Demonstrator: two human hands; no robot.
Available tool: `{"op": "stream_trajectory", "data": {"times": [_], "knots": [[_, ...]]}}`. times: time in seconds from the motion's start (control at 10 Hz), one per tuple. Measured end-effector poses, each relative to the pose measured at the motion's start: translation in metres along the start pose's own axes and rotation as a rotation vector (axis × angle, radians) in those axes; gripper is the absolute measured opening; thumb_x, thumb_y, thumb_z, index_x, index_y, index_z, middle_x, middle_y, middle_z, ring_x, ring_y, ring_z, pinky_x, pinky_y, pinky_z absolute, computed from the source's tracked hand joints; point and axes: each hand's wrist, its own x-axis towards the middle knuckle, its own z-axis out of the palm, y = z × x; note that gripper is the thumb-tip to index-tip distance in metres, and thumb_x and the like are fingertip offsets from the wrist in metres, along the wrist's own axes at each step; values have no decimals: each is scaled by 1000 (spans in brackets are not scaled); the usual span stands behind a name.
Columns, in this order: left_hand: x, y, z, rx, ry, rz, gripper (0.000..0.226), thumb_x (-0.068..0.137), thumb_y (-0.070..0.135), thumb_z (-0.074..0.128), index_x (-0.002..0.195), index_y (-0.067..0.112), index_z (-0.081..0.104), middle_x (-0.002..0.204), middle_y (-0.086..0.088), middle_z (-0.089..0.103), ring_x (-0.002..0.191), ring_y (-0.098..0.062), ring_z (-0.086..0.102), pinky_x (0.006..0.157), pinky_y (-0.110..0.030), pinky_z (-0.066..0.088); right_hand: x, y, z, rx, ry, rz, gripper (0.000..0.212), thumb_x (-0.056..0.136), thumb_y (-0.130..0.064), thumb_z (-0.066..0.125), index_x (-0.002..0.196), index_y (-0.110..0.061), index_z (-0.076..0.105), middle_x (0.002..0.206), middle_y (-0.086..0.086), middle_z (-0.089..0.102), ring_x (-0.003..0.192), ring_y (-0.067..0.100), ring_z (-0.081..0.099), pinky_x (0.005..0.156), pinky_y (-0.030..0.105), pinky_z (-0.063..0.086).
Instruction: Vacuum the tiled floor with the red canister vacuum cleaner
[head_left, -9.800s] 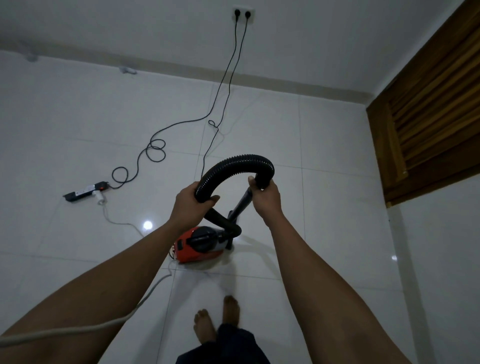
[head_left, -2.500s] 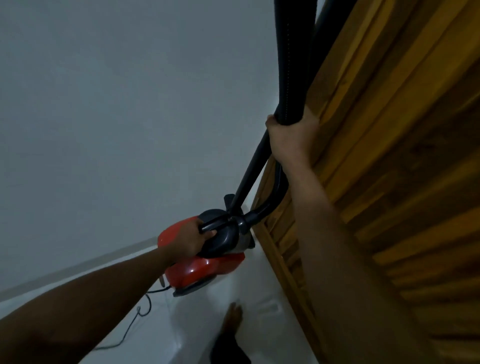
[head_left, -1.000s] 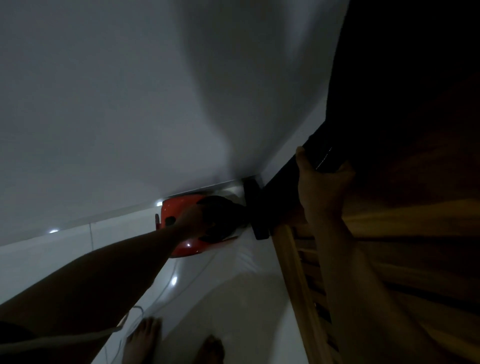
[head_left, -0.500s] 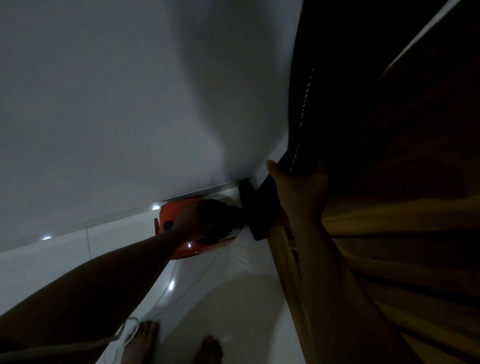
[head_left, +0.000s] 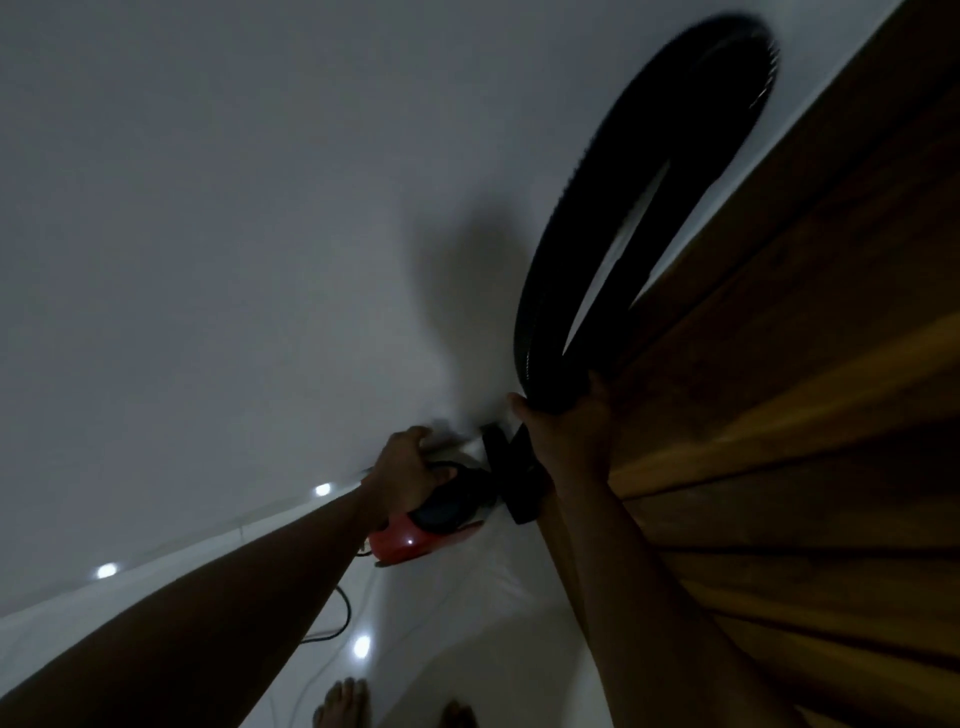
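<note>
The left hand (head_left: 408, 470), at the centre of the frame, is curled closed over the dark rounded top of the red canister vacuum cleaner (head_left: 415, 538), whose glossy red shell shows just below the hand, low and centre against the pale tiled floor (head_left: 457, 613). The right hand (head_left: 563, 431), just right of centre, is wrapped tight around the black ribbed hose (head_left: 550, 270), which bends up from the fist in a tall narrow loop toward the upper right. Below that fist a black, blocky fitting (head_left: 511, 480) sits beside the canister. A thin dark cord (head_left: 337, 618) curls on the shiny floor, which carries small bright reflections. Slatted brown wooden panelling (head_left: 789, 415) fills the right side; a plain grey-white wall (head_left: 234, 234) fills the left. Bare toes (head_left: 340, 706) show at the bottom edge.
</note>
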Motion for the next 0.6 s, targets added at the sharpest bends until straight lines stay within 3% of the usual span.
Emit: {"op": "stream_trajectory", "data": {"times": [0.1, 0.2, 0.4, 0.6], "knots": [[-28, 36, -26, 19, 4, 36, 72, 85, 20, 78, 144, 2, 42, 142, -8, 48, 130, -20, 48, 91, -14, 34, -20, -30, -6, 31, -16, 54, 101, 63, -14, 93, 148, -4, 38, 137, 10, 55, 123, 24, 56, 75, -1, 40], [-59, 73, -51, 38, -9, 82, 80, 83, 30, 79, 148, 8, 38, 149, -15, 42, 137, -27, 42, 108, -29, 35, -40, -57, -14, 22, -16, 91, 108, 60, -24, 94, 150, -11, 35, 141, 9, 53, 125, 26, 55, 90, 21, 47], [-102, 120, -91, 67, -14, 111, 79, 87, 23, 76, 151, 8, 33, 150, -15, 40, 137, -28, 42, 108, -28, 35, -70, -103, -35, -3, -18, 126, 115, 53, -42, 94, 149, -17, 36, 142, 4, 52, 127, 25, 54, 99, 37, 52], [-168, 182, -141, 72, -30, 147, 83, 88, 31, 74, 154, 9, 28, 155, -16, 34, 140, -28, 39, 108, -28, 34, -112, -178, -93, -19, 51, 207, 103, 69, -31, 90, 152, -11, 32, 147, 7, 48, 131, 28, 50, 95, 25, 43]]}}
